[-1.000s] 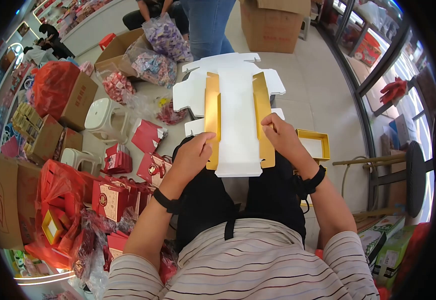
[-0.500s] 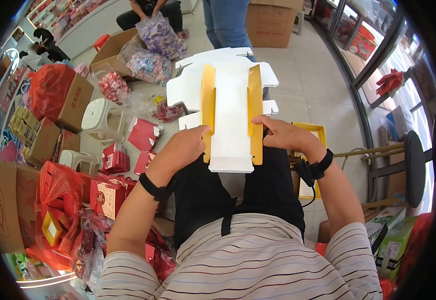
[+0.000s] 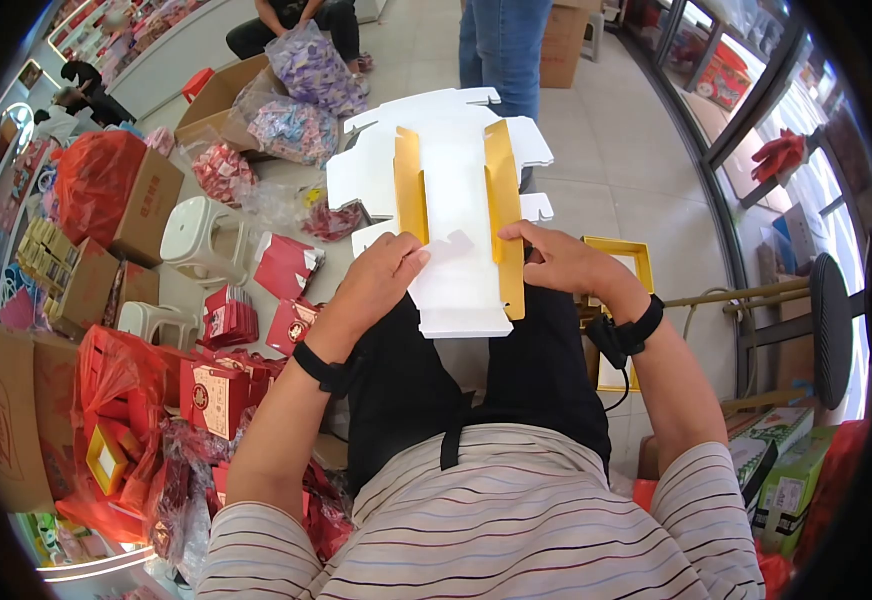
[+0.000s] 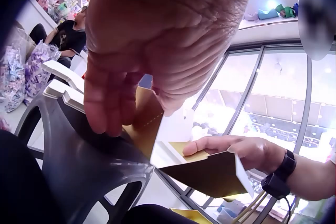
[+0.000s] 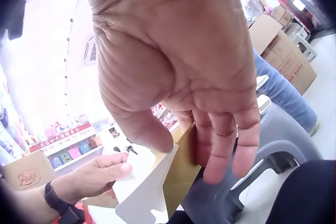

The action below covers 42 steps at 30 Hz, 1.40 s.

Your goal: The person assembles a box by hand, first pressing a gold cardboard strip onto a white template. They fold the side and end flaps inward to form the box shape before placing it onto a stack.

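In the head view a white cardboard box blank (image 3: 459,180) lies over the lap, on top of other flat white blanks. Two gold side walls stand up along it, a left wall (image 3: 411,195) and a right wall (image 3: 501,190). My left hand (image 3: 374,280) pinches the left wall near its close end; in the left wrist view a gold panel (image 4: 145,116) sits between thumb and fingers. With the thumb inside and fingers outside, my right hand (image 3: 578,265) grips the right wall, seen as a gold panel (image 5: 181,182) in the right wrist view.
Under the blanks stands a grey plastic stool (image 4: 84,155). Yellow box parts (image 3: 618,250) lie beside the right knee. Red gift bags (image 3: 218,385), white stools (image 3: 206,240) and bagged goods (image 3: 291,130) crowd the left floor. Ahead stands a person in jeans (image 3: 501,50).
My right hand has shifted its hold, the thumb now over the inner side of the right wall. The left wall's near end has turned out of sight by my left hand.
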Available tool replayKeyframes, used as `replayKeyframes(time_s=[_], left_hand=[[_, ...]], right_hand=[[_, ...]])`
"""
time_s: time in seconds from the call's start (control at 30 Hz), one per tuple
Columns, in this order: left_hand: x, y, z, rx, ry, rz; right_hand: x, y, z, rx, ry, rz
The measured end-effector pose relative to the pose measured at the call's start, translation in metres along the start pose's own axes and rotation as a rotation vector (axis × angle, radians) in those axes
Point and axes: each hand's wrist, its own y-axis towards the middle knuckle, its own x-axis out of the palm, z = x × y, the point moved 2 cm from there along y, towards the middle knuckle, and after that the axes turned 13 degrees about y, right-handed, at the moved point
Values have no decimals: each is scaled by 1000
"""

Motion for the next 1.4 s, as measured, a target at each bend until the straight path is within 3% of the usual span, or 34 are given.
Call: replayKeyframes(time_s=[0.4,0.7,0.8,1.1,1.3,1.4], left_hand=[[0,2,-5,-122,-78,-38],[5,10,-3,13,-41,134],[5,12,-6,-15,0,114],[12,10,1,-5,75,83],[9,12,15,16,271,31],[7,14,16,53,378,29]], right_hand=[[-4,7,7,-68,35,-9],[2,19,3,-198,-169,91],[5,15,2,-225,-239,131],[-7,13,-11,-172,-82,241],[12,26,-13,-459,-179,368],[11,33,-16,-440,-268,361]])
